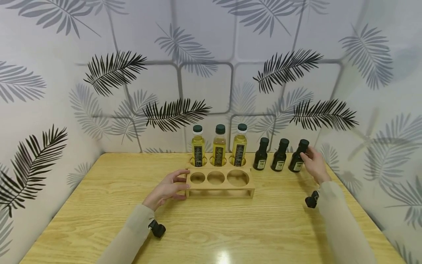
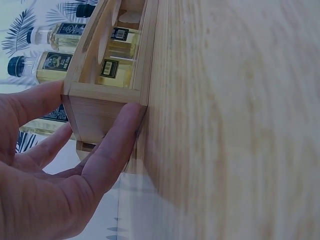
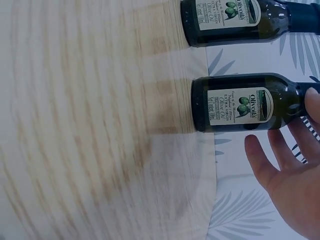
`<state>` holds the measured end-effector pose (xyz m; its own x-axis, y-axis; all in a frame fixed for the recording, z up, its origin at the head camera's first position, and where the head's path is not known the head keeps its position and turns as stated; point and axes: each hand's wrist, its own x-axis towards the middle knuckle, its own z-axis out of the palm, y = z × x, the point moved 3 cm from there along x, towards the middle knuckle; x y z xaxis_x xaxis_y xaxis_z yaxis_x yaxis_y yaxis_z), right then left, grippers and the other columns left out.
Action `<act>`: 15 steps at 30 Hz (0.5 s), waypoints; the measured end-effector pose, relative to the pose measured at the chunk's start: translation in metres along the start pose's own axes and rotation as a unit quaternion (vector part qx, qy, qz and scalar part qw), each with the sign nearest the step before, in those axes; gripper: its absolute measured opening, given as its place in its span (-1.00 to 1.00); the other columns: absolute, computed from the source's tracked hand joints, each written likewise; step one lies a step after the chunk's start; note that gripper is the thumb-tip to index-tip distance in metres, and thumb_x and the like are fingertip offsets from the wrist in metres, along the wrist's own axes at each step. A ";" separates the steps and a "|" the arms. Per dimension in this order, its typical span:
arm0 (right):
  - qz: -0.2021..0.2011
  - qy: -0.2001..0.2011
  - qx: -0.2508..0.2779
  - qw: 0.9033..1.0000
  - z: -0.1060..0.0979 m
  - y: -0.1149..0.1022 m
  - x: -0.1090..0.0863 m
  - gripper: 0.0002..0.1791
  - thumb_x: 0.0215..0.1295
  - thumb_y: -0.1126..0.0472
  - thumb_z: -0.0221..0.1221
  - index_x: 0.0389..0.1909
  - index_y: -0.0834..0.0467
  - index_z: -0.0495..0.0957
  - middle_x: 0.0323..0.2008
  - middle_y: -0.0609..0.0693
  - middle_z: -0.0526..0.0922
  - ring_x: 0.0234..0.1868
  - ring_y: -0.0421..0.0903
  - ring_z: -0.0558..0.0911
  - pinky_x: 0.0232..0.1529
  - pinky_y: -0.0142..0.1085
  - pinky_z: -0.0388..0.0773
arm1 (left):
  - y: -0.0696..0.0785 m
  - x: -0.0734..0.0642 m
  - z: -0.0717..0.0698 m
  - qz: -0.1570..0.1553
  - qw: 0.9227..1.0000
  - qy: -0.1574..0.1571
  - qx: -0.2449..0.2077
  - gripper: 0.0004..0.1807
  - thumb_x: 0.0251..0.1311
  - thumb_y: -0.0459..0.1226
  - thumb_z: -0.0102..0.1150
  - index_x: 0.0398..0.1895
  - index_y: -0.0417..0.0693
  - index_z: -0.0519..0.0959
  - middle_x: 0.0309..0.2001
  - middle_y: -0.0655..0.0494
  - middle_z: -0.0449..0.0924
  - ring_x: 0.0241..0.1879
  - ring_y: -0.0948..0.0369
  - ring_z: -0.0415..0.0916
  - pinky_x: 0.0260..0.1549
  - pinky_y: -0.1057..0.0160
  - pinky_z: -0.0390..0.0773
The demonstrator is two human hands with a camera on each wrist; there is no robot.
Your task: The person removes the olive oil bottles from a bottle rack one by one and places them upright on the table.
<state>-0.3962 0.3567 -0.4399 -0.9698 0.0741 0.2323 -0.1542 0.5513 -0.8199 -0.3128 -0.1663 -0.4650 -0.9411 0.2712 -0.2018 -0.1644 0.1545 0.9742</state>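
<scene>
At the left end of a two-tier wooden rack (image 1: 219,193), my left hand (image 1: 169,187) touches the end panel with spread, fairly straight fingers. In the left wrist view its thumb (image 2: 117,137) lies along the panel's lower corner. My right hand (image 1: 315,164) is at the rightmost dark olive oil bottle (image 1: 297,161), thumb and fingers pinching its neck. That bottle stands upright on the table, its cream label (image 3: 240,106) showing in the right wrist view. Two matching dark bottles, the middle one (image 1: 279,157) and the left one (image 1: 261,157), stand beside it.
Three clear bottles of yellow oil (image 1: 219,152) with dark green caps stand in the rack's back row. Its front row has three round holes of growing size. The wooden table (image 1: 211,227) meets a leaf-patterned backdrop (image 1: 204,44) behind and at both sides.
</scene>
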 end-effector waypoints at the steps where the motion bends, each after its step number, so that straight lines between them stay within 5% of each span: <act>1: 0.000 0.015 -0.003 1.000 -0.001 0.000 -0.002 -0.37 0.58 0.10 -0.15 0.49 0.37 0.01 0.36 0.48 0.22 0.38 0.40 0.24 0.28 0.13 0.40 | 0.000 0.000 0.000 -0.001 1.000 0.000 -0.001 -0.34 0.30 -0.39 0.20 0.44 0.13 0.29 0.33 -0.26 0.21 0.11 -0.08 0.52 -0.14 -0.05 0.70; 7: 0.018 0.070 0.035 0.997 -0.004 0.003 -0.010 -0.43 0.56 0.10 -0.12 0.45 0.30 0.16 0.32 0.34 0.35 0.18 -0.01 0.47 -0.12 -0.54 0.53 | 0.001 0.000 0.000 -0.001 1.000 0.005 -0.003 -0.34 0.29 -0.40 0.20 0.44 0.12 0.29 0.33 -0.26 0.21 0.14 -0.09 0.49 -0.14 -0.05 0.70; 11: 0.027 0.100 0.065 0.992 -0.002 0.005 -0.016 -0.50 0.53 0.13 -0.05 0.35 0.32 0.31 0.15 0.18 0.49 -0.08 -0.40 0.46 -0.19 -0.56 0.57 | 0.001 -0.001 0.000 0.001 1.000 0.006 -0.002 -0.33 0.30 -0.40 0.19 0.45 0.12 0.28 0.33 -0.27 0.21 0.15 -0.10 0.48 -0.14 -0.05 0.70; 15: 0.029 0.111 0.070 0.991 0.000 0.006 -0.021 -0.52 0.51 0.12 0.01 0.28 0.34 0.38 -0.04 -0.05 0.53 -0.16 -0.42 0.49 -0.22 -0.53 0.61 | -0.001 -0.001 0.000 0.000 1.000 0.007 0.000 -0.34 0.30 -0.38 0.19 0.45 0.13 0.28 0.34 -0.26 0.21 0.14 -0.09 0.48 -0.13 -0.04 0.70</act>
<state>-0.3769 0.3587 -0.4493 -0.9151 0.2911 0.2792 -0.1394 0.4214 -0.8961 -0.3116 -0.1664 -0.4658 -0.9450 0.2585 -0.2005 -0.1645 0.1543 0.9742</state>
